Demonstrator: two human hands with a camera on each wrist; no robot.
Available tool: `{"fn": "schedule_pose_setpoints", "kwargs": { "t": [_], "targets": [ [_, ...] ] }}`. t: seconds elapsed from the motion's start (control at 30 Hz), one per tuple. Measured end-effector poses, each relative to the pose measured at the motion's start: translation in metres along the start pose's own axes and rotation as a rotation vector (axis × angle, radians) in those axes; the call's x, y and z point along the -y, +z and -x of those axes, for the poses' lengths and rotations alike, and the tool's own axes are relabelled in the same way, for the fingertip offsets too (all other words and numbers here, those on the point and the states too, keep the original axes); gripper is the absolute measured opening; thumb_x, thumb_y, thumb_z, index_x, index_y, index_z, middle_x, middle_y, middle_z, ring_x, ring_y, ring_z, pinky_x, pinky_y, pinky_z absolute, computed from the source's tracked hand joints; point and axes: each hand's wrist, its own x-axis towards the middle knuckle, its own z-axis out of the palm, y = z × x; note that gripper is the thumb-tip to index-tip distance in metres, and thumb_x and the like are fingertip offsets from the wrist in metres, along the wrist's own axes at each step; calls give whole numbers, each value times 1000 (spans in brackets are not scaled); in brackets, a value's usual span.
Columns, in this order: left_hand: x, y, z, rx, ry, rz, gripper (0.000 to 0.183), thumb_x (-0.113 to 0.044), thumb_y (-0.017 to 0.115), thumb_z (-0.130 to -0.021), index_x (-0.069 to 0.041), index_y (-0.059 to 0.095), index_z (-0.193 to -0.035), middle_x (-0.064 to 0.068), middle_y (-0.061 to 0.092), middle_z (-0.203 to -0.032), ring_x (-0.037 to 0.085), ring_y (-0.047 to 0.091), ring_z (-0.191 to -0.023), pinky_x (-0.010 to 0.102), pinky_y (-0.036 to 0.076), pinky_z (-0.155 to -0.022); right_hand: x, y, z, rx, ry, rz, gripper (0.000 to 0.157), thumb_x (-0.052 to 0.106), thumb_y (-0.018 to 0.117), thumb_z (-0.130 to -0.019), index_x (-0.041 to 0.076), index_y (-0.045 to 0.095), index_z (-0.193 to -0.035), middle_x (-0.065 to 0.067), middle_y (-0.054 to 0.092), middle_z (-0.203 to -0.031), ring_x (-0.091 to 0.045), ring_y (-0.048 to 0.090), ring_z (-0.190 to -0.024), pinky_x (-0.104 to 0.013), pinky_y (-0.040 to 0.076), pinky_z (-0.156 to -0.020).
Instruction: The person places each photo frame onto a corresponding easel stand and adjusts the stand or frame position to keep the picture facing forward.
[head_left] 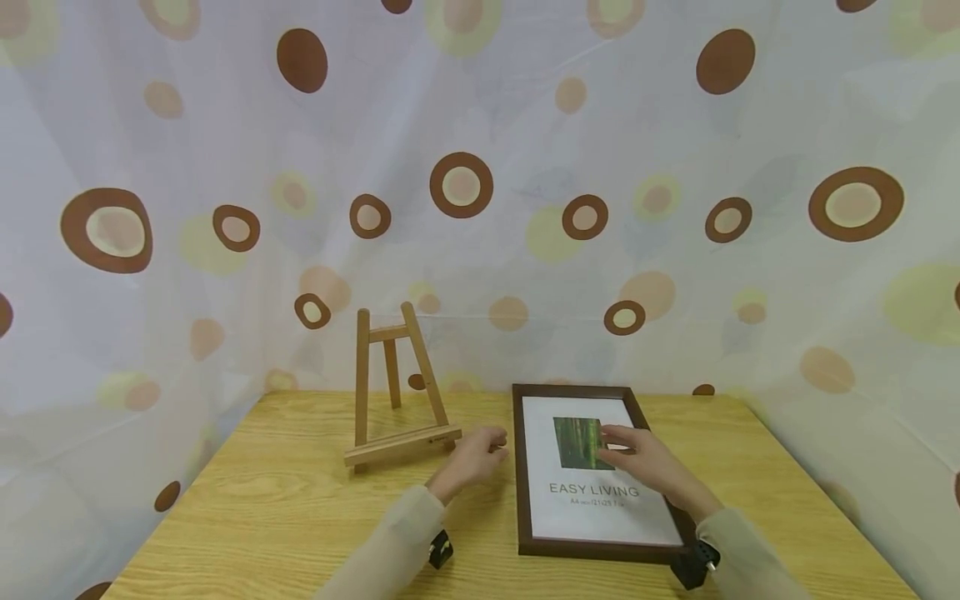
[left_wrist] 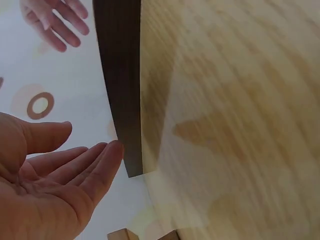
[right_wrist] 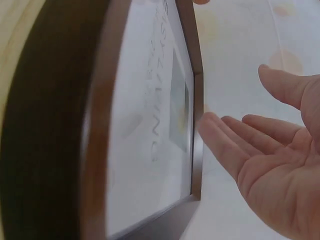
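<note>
A dark brown picture frame [head_left: 523, 467] lies flat on the table, its white sheet printed with a green picture and the words EASY LIVING. My right hand [head_left: 645, 460] hovers over the right part of the frame, holding nothing; in the right wrist view its fingers [right_wrist: 225, 140] are loosely extended, thumb apart. My left hand [head_left: 474, 458] is between the frame and a small wooden easel [head_left: 405, 446], just left of the frame's edge. In the left wrist view the left fingers [left_wrist: 100, 170] are relaxed, the palm bare. The easel stands upright at the left.
The wooden table [head_left: 285, 500] reaches back to a white curtain [head_left: 517, 108] with brown and yellow dots, which also hangs along both sides. Each wrist wears a black device, one seen below the left sleeve [head_left: 401, 533].
</note>
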Motion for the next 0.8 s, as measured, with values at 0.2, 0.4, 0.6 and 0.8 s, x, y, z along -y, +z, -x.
{"fn": "schedule_pose_setpoints", "kwargs": {
  "t": [0.2,0.4,0.6,0.8],
  "targets": [
    [-1,1,5,75,-81,198,38,-5,54,-90,10,47,-124,21,56,-115,30,55,-105,39,49,-83,-15,-11,8,134,23,-236,66,30,58,-89,-7,32,-136,-26,34,-137,-36,39,-121,-42,42,-93],
    [4,0,7,146,-176,439,40,-3,55,-88,14,44,-124,23,54,-114,33,56,-99,43,52,-76,-31,-18,13,188,90,-507,63,16,56,-90,-13,24,-136,-31,26,-139,-30,46,-117,-35,45,-91],
    [6,2,7,179,-268,645,42,4,56,-86,17,42,-123,26,51,-115,34,57,-98,42,52,-76,-39,-29,18,157,146,-667,63,13,53,-92,-14,18,-137,-30,29,-138,-29,49,-115,-38,43,-93],
    [11,4,8,180,-311,689,37,4,56,-86,13,49,-120,21,58,-108,29,60,-94,39,52,-76,-56,-44,30,165,104,-688,63,12,48,-95,-16,10,-137,-27,33,-137,-21,51,-114,-37,40,-95]
  ]
}}
